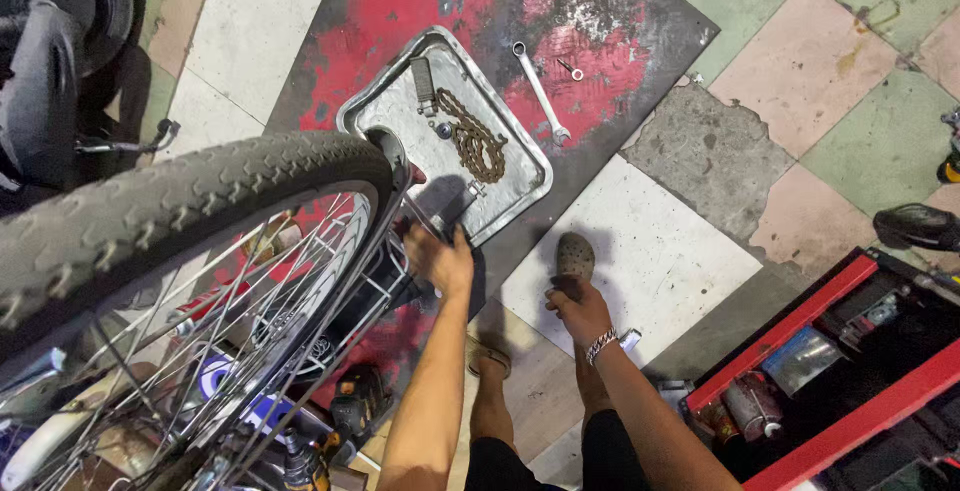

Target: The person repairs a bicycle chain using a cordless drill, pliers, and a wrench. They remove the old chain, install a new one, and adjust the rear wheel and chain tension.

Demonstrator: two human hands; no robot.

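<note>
Dull dented metal tray [520, 166], rusty chain [475, 141]

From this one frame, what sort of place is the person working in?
Most likely a small bicycle repair shop. A spoked bicycle wheel with black tyre fills the left, a dented metal tray on the tiled floor holds a rusty brown chain, a silver spanner lies beside it, and a red tool chest stands open.

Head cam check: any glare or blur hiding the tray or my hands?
Head view: glare whitens the metal tray rim, yet the chain reads clearly; left hand sits in shadow beside the tyre; right hand is well lit; wide-angle bending curves the spokes.
</note>
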